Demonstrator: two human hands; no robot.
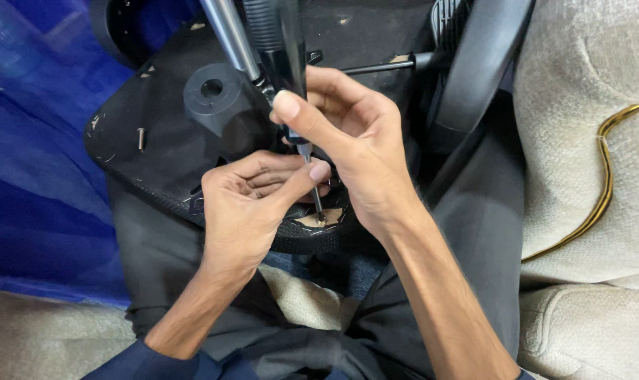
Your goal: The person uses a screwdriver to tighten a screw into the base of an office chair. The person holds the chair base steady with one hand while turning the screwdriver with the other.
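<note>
Nearest you, your left hand (245,204) pinches the screwdriver (291,105) shaft, fingers together, just above the screw (321,220) on the black chair seat underside (157,148). Farther, your right hand (354,141) is clamped around its handle.

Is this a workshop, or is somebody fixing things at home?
Probably a home, not a workshop. The person sits beside a beige upholstered sofa with gold piping, an upturned office chair base across the lap, the right hand driving a screwdriver. No workbench shows.
</note>
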